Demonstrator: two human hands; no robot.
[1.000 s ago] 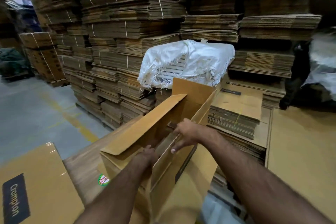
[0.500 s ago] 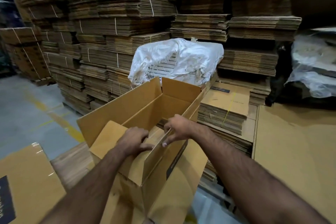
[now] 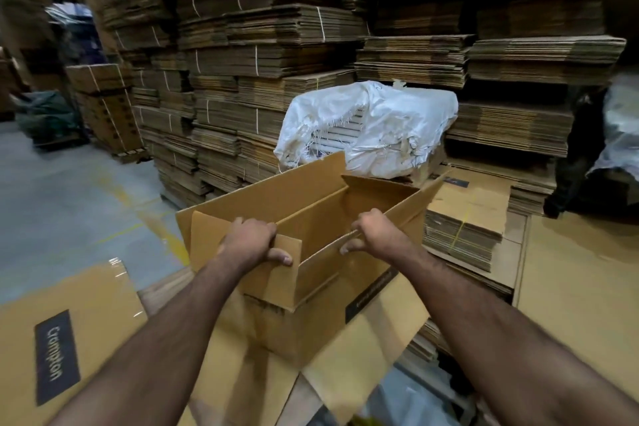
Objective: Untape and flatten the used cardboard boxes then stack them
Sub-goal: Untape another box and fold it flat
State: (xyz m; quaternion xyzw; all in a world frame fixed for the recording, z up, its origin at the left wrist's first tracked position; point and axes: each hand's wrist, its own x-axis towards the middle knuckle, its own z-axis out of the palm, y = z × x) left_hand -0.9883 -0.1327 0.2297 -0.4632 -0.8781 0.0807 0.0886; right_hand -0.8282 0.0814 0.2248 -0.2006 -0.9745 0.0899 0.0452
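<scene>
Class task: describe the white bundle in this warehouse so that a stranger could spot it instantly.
Find the wall of tied, flattened brown cardboard stacks. At its foot, just behind the open brown box, sits a torn white woven sack over a pile: the only white thing among brown.

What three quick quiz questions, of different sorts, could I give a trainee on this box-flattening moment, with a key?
1. True or false: both hands grip the open cardboard box.
2. Multiple choice: what lies draped over the bundle behind the box? A) a white woven sack B) a blue tarp C) a net
3. Fill in: the flat carton at lower left bears the printed word ____.

Key
1. True: the left hand grips the near end flap and the right hand grips the right side wall's top edge.
2. A, the white woven sack.
3. Crompton, on the flat carton.
</scene>
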